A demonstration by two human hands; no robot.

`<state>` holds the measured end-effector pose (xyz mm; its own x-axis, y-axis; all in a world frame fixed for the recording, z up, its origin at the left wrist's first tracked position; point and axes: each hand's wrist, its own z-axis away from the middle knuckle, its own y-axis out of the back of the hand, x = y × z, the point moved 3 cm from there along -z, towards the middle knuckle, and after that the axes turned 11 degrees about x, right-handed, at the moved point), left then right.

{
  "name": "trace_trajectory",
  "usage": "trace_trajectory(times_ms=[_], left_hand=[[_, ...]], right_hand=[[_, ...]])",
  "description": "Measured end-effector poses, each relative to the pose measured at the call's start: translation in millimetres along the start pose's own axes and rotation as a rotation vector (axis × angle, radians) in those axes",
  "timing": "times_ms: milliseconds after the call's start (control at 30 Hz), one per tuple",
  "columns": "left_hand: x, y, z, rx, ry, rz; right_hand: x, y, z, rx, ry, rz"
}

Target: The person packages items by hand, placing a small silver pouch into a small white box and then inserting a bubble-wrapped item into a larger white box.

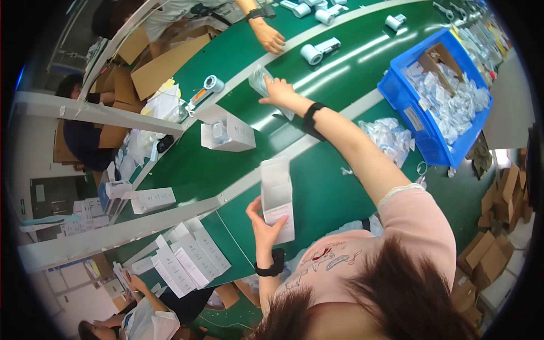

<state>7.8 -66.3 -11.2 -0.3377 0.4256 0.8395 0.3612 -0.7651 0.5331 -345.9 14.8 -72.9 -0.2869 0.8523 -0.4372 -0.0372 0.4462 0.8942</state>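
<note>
Hands (265,226) (280,92) astride rail (241,186), left on carton (276,192), right on bag (258,81), roomy belt (340,75)

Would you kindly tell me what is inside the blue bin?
The bin holds a heap of clear bags and some brown cardboard. What lies beneath them is covered; the bags' contents are unclear.

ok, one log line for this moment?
left hand: holding white box | right hand: on clear bag | blue bin: right side, bags inside
</note>
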Motion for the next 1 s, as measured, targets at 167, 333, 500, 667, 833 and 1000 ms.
trace_trajectory(times_ms=[167, 333, 500, 667, 833, 1000], left_hand=[[13, 5, -12, 0.23, -0.193, 0.34], [8, -18, -30, 0.203, -0.295, 0.19], [38, -26, -37, 0.056, -0.484, 0.093], [43, -53, -25, -0.083, -0.451, 0.114], [58, -62, -16, -0.036, -0.493, 0.043], [48, -77, -4, 0.235, -0.656, 0.175]], right_hand=[[-15, -15, -5, -0.265, -0.014, 0.009], [50, 21, 32, -0.042, 0.176, -0.724], [59, 137, 117, -0.128, -0.293, -1.719], [40, 174, 183, 0.157, -0.375, -1.889], [8, 156, 210, 0.523, -0.529, -1.914], [-12, 138, 225, 0.819, -0.588, -1.667]])
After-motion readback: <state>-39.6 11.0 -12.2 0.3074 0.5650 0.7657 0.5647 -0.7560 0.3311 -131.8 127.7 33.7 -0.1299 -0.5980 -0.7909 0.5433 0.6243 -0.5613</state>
